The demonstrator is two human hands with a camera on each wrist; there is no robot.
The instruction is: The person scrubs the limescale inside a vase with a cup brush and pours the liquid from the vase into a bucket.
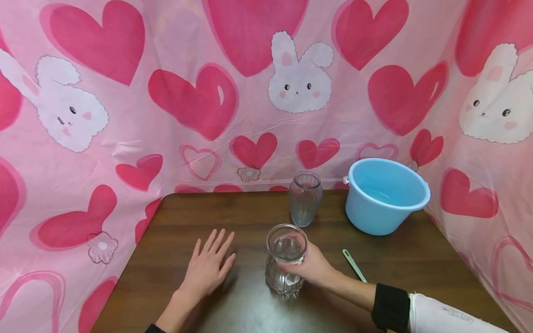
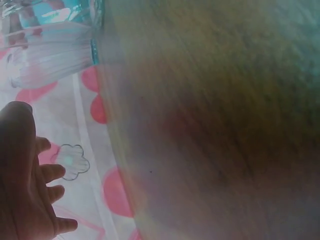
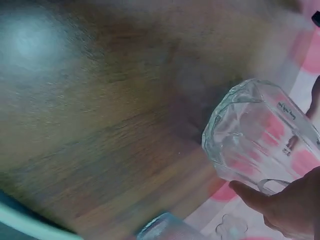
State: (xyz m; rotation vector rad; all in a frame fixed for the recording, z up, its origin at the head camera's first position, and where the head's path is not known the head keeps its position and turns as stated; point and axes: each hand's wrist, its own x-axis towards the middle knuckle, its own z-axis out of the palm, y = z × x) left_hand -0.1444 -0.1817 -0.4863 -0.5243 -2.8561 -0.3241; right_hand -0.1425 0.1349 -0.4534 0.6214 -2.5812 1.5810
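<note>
My right hand grips a clear glass vase around its neck, just below the wide round rim. In the right wrist view, the faceted base of this vase shows above the thumb, with small dark writing on its side. My left hand lies palm down to the left of the vase, fingers spread and straight, holding nothing. Behind the gripped vase stands a second glass vase, ribbed and slightly bluish. The left wrist view catches that ribbed vase beyond my left hand.
A light blue bucket stands at the back right of the dark wooden table. A pale green stick-like handle lies right of my right hand, partly hidden by the forearm. Pink cloth with hearts and rabbits hangs around the table.
</note>
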